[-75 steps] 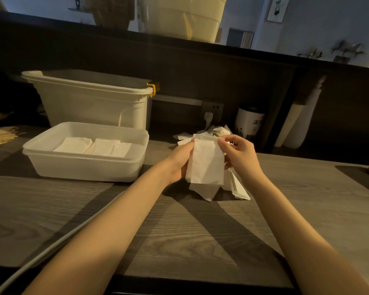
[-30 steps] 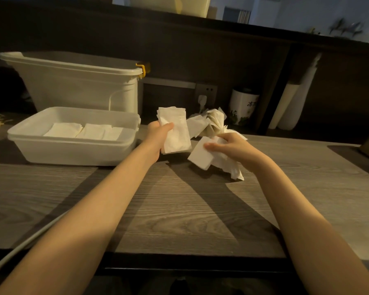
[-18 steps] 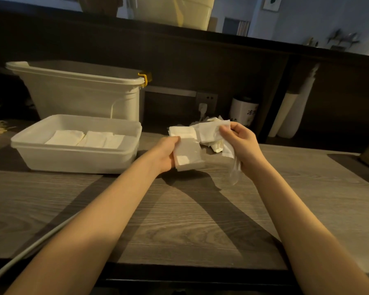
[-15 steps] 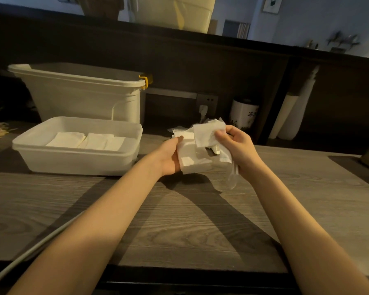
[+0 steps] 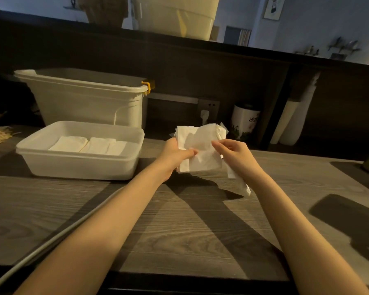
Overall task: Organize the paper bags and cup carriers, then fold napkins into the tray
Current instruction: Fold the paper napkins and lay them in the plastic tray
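White napkins [image 5: 200, 150] between both hands' fingers [image 5: 218, 144]

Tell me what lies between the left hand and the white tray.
In the head view, only bare wooden countertop separates the left hand, which grips the napkins, from the white tray; nothing stands in that gap.

We see white napkins [image 5: 200, 150], a white tray [image 5: 81, 165], an off-white bin [image 5: 90, 103] with a yellow latch [image 5: 147, 87], a grey wood-grain bench [image 5: 179, 220], and a white jar [image 5: 244, 122] with dark characters.
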{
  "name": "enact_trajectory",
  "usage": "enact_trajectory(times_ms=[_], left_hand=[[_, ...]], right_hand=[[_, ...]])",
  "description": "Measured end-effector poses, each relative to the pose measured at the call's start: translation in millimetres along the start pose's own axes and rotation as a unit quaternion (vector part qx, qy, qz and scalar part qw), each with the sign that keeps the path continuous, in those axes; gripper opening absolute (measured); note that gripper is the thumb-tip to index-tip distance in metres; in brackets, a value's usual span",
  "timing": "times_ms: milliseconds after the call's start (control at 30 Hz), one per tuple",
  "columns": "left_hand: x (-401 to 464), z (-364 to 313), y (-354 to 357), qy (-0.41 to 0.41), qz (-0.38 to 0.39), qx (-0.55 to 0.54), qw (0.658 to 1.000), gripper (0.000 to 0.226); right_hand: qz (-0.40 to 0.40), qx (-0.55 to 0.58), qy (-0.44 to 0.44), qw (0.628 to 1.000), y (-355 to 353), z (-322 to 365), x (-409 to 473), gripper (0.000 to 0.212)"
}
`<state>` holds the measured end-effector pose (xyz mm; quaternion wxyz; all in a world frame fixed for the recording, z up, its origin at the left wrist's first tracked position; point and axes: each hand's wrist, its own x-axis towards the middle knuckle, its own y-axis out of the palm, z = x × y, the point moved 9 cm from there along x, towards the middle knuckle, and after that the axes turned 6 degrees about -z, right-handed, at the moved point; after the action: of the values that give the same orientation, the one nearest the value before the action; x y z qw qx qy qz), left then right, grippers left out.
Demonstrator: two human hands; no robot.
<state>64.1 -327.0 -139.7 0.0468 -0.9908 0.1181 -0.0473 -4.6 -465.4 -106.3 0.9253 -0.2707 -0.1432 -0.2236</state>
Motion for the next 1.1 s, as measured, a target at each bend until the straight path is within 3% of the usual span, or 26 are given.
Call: enact_trajectory(times_ms=[267, 333, 500, 567, 700, 867, 1100], left_hand=[[-4.2, -7.5, 9.7, 0.040, 0.047, 0.013, 0.998, 0.048], [-3.8, -1.3, 10.2, -0.004, 0.049, -0.036, 0.998, 0.041], [-6.5, 19.8, 11.2, -0.170, 0.039, -0.177, 0.969, 0.034], [-10.8, 22.5, 15.3, -0.195, 0.058, -0.184, 0.962, 0.033], [-13.7, 19.4, 29.8, -0.169, 0.130, -0.167, 0.963, 0.036], [-15.6, 18.1, 37.9, -0.165, 0.155, -0.180, 0.957, 0.051], [-14.5, 17.0, 29.0, -0.115, 0.123, -0.083, 0.982, 0.034]], right_hand=[[-0.050, -0.077, -0.058, 0.994, -9.1, 2.9, 4.6, 0.031], [-0.054, -0.074, -0.061, 0.994, -10.2, 6.0, 4.1, 0.029], [0.006, 0.112, 0.002, 0.994, -7.5, 8.0, -0.2, 0.011], [0.025, 0.089, 0.004, 0.996, -1.7, 6.8, -0.9, 0.012], [0.020, 0.002, -0.022, 1.000, 6.8, 4.9, 0.2, 0.027], [-0.013, -0.066, 0.014, 0.998, 2.5, -10.8, 6.9, 0.058], [-0.017, -0.021, 0.028, 0.999, 2.3, -10.1, 4.4, 0.040]])
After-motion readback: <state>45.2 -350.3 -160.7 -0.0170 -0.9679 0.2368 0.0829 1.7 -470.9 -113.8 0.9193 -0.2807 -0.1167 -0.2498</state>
